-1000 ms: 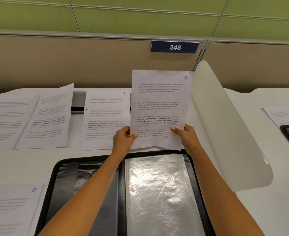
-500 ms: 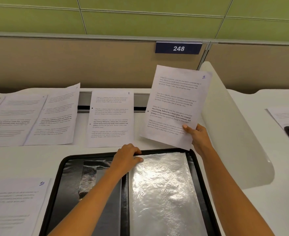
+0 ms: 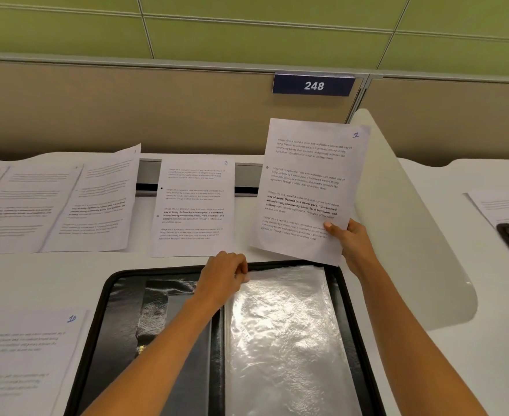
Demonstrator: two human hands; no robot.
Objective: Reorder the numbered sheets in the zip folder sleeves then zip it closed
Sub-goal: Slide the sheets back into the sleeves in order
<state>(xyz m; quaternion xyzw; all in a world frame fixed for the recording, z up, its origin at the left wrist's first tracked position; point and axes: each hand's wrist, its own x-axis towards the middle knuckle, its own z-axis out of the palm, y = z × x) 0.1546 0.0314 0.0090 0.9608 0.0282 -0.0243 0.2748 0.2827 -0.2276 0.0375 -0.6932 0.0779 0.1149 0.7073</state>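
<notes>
Fingers (image 3: 242, 267) of the left hand (image 3: 223, 273) pinch the clear sleeve (image 3: 286, 325); the right hand (image 3: 352, 244) pinches sheet 1 (image 3: 307, 181) aloft.

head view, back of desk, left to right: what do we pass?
Overlapping sheets → sheet marked 2 → sheet marked 1, held up by the right hand → white curved divider → another sheet on the neighbouring desk.

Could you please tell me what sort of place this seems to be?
Most likely an open-plan office workstation: a white desk backed by a beige partition panel, a numbered plate reading 248 fixed on that panel, and a curved white divider separating it from the neighbouring desk.
</notes>
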